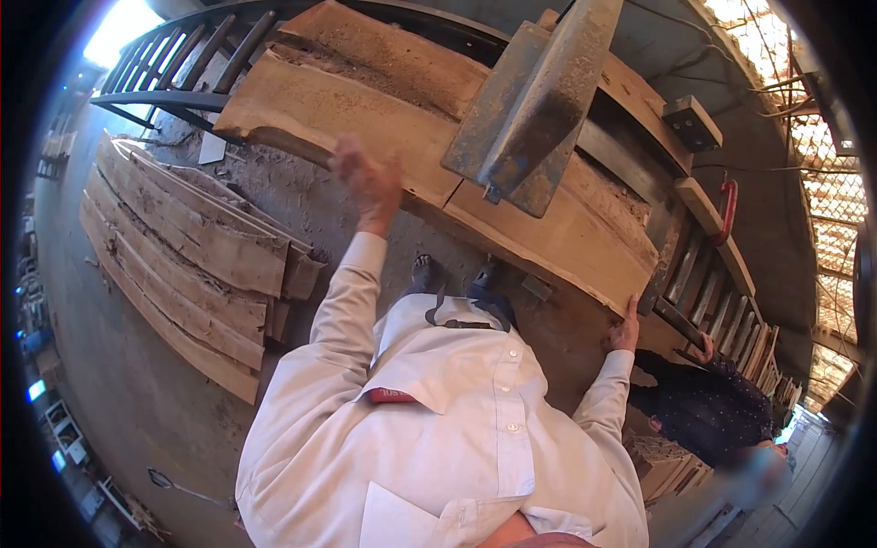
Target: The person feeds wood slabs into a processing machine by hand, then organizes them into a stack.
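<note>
Two wooden boards lie end to end on a roller bench, the left board (pixel 347 119) and the right board (pixel 557 247), with a seam between them. A grey metal machine guard (pixel 539 110) stands over the seam. My left hand (pixel 367 183) is raised by the front edge of the left board, blurred, its fingers apart and nothing in it. At the far right end of the right board, my right hand (pixel 625 331) grips the corner, one finger stretched along the end. Rough bark strips and sawdust mark the boards' back parts.
A stack of rough planks (pixel 183 260) lies on the floor at left. Metal rollers (pixel 210 55) extend left, and more rollers (pixel 708 292) right. A red clamp (pixel 727 212) sits at right. Another person (pixel 708 402) in dark clothes is at lower right.
</note>
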Demonstrator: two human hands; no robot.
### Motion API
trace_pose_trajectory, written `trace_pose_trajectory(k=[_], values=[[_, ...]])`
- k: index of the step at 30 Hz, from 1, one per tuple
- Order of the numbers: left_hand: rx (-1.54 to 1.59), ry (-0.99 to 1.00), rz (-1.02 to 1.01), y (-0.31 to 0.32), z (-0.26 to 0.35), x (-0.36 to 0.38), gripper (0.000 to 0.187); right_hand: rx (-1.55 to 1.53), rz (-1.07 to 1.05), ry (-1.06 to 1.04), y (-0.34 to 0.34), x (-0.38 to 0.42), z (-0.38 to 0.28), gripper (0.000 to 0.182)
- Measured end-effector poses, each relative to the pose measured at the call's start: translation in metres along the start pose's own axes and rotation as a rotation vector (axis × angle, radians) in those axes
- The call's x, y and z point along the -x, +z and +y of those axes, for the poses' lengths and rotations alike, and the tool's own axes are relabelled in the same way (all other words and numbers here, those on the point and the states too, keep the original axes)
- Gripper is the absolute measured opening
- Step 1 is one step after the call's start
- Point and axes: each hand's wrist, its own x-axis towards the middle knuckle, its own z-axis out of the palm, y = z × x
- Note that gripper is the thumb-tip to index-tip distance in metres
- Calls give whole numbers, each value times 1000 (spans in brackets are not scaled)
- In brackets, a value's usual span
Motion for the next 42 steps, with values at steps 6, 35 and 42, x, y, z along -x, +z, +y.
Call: trace_pose_trajectory(k=[6,35,42], values=[[88,130,-124,16,49,28,66,-23,-90,-29,1,5,3,66],[145,196,-59,57,79,21,53,23,252,-465,11,181,-61,42],[231,235,-222,34,55,33,51,-179,262,-529,-5,155,-78,33]])
